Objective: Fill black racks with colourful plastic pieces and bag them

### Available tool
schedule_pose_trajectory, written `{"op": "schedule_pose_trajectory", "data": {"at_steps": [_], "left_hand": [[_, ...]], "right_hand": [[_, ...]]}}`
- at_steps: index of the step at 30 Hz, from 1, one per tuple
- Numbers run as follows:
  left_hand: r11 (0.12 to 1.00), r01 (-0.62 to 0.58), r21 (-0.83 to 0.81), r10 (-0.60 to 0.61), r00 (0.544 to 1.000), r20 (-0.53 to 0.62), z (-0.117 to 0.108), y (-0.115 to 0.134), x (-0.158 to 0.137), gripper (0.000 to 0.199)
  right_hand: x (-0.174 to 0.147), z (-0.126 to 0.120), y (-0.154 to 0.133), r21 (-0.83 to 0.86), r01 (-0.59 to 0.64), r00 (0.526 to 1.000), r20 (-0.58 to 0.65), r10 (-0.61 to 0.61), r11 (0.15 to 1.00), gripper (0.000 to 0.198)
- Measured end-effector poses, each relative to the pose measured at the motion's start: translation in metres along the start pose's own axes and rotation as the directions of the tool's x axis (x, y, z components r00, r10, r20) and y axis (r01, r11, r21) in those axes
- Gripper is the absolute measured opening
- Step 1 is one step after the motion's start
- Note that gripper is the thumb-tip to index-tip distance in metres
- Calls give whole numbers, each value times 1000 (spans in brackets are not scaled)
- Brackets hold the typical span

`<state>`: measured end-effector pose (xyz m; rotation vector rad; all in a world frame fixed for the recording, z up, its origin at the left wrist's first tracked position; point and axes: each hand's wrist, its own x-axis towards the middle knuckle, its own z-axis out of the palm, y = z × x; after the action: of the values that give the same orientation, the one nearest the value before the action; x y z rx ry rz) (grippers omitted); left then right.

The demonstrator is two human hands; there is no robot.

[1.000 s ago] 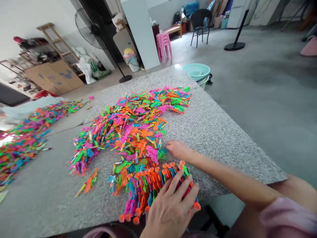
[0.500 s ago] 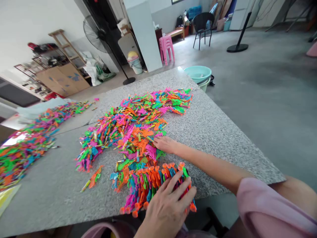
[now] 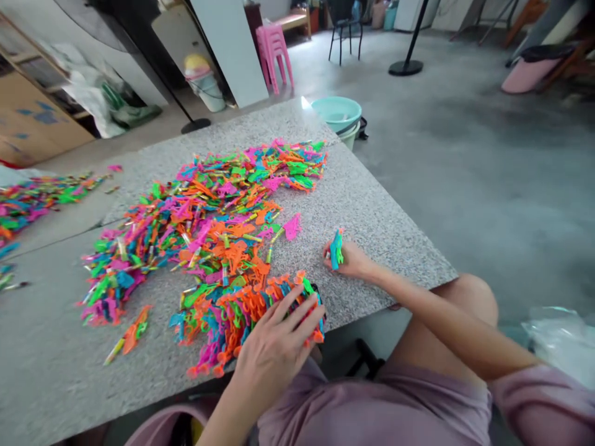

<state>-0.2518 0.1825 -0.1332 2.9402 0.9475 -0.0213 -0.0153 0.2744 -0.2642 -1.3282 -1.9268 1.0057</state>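
My left hand (image 3: 279,334) lies spread over the right end of a row of small plastic toys (image 3: 237,316). These stand packed side by side near the table's front edge, orange round tips along both sides. My right hand (image 3: 354,260) is closed round blue and green plastic toys (image 3: 336,251), held upright above the table's right part. How many pieces it grips I cannot tell. Beyond the row spreads a large pile of loose toys (image 3: 209,210) in pink, orange, green and blue. A pink one with a yellow stick (image 3: 292,227) lies at the pile's right edge.
Orange and green toys with a yellow stick (image 3: 134,331) lie apart at the left. Another pile (image 3: 41,201) covers the far left. The speckled stone table (image 3: 381,229) ends at my lap. A turquoise basin (image 3: 337,111) stands beyond its right edge; a pink tub (image 3: 171,427) is below.
My right hand has left the pile and come right and nearer, now with blue and green toys in it. My left hand stays on the row. The view has turned right and down.
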Motion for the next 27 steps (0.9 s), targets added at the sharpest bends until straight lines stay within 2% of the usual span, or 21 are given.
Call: {"op": "schedule_pose_trajectory", "data": {"at_steps": [2, 4, 7, 12, 16, 20, 23, 25, 27], "left_hand": [[1000, -8, 16, 8, 1000, 10, -1, -1, 0, 42], [999, -16, 34, 15, 1000, 16, -3, -2, 0, 43], [998, -22, 53, 20, 999, 27, -3, -2, 1, 43], [997, -26, 77, 24, 999, 27, -2, -2, 3, 43], [998, -25, 64, 25, 1000, 6, 0, -1, 2, 43], [999, -29, 46, 29, 1000, -9, 1, -2, 4, 42], [999, -31, 43, 32, 999, -22, 0, -2, 5, 38], [998, -42, 43, 43, 999, -28, -2, 3, 6, 37], [995, -92, 41, 93, 995, -24, -6, 13, 10, 35]], "right_hand": [[-17, 18, -7, 183, -38, 999, -26, 43, 982, 11], [-26, 33, -17, 265, -42, 998, -28, 52, 963, 14], [-24, 41, -30, 188, 6, 1000, -28, -1, 982, 12], [-14, 30, -36, 24, 153, 985, 81, -154, 988, 10], [-15, 26, -34, -31, 160, 977, 146, -154, 987, 11], [-10, 27, -42, -185, 182, 970, 193, -146, 966, 16], [-7, 25, -52, -161, 196, 961, 228, -157, 967, 15], [-15, 25, -53, -99, 156, 973, 185, -136, 983, 15], [-38, 24, -46, -51, 81, 993, 86, -77, 995, 11]]}}
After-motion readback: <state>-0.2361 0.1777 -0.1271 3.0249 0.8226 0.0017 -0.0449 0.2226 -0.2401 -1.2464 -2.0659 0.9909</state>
